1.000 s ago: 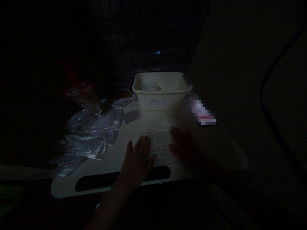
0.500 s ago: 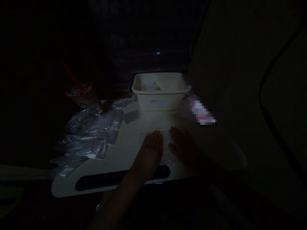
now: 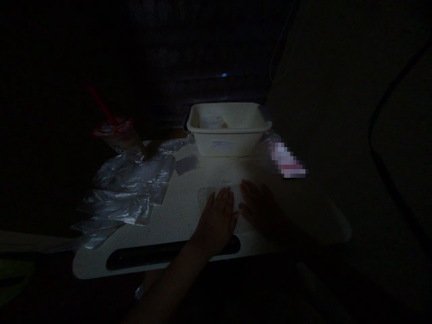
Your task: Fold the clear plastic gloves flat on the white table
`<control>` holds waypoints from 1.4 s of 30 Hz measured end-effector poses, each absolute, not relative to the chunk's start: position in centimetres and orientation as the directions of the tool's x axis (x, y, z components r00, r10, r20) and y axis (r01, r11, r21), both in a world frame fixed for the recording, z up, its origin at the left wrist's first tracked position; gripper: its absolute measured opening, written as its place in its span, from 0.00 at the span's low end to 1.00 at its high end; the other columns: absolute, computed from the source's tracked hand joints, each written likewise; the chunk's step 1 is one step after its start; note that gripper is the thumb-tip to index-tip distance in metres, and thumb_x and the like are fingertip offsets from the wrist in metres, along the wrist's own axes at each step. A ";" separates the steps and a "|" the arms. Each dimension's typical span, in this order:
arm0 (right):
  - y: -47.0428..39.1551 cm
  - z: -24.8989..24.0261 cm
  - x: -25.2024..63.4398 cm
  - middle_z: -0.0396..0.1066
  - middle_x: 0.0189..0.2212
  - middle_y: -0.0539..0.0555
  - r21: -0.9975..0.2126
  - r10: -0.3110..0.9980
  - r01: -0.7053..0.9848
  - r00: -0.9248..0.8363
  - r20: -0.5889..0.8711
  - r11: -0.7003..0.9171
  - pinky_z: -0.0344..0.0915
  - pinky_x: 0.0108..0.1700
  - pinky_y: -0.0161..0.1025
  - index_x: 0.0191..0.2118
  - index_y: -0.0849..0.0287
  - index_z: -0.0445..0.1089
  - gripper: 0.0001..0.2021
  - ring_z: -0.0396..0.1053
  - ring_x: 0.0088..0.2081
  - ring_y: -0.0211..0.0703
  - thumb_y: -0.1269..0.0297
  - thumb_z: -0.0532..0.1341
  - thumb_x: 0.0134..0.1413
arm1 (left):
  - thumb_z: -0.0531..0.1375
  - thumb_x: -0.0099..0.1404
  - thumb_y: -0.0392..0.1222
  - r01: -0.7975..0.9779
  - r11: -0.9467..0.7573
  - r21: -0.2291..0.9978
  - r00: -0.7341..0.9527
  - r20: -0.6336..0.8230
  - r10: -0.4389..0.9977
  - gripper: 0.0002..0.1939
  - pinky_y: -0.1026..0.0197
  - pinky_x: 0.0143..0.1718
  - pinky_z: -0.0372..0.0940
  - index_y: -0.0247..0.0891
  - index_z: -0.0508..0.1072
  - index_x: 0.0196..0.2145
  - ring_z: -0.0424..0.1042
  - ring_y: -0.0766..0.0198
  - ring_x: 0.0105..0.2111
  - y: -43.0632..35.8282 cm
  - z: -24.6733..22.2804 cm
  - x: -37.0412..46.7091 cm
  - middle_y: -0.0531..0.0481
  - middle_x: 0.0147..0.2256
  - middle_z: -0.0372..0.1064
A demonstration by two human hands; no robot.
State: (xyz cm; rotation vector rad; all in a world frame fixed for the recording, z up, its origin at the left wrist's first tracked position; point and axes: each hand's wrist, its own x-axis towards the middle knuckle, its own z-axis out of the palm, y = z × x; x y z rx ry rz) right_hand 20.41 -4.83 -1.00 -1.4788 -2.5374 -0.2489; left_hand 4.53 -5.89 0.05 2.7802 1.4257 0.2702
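Observation:
The picture is very dark. My left hand (image 3: 218, 217) lies palm down with its fingers apart on a thin clear plastic piece (image 3: 202, 195) near the front of the white table (image 3: 178, 202). Just to its right, my right hand (image 3: 258, 204) is also palm down, fingers stretched out, close to the same plastic; its edges fade into shadow. Neither hand grips anything that I can see. What lies under the palms is hidden.
A cream bin (image 3: 227, 141) with some clear plastic inside stands at the back. Crumpled clear bags (image 3: 128, 193) cover the table's left side, near a cup (image 3: 119, 135) with a red straw. A blurred bright item (image 3: 288, 162) lies at right. A dark slot (image 3: 148, 254) runs along the front edge.
My left hand has shifted slightly right and nearer to me, and its fingers have spread. My right hand has hardly moved.

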 end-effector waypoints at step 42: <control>-4.9 -0.9 20.4 0.51 0.54 0.64 0.037 0.838 0.874 -0.476 0.265 0.485 0.44 0.52 0.53 0.52 0.71 0.52 0.24 0.46 0.55 0.50 0.59 0.42 0.54 | 0.43 0.61 0.48 0.895 -0.446 0.021 0.430 0.232 0.873 0.27 0.41 0.51 0.43 0.26 0.49 0.53 0.41 0.49 0.55 -6.0 0.2 3.2 0.34 0.55 0.44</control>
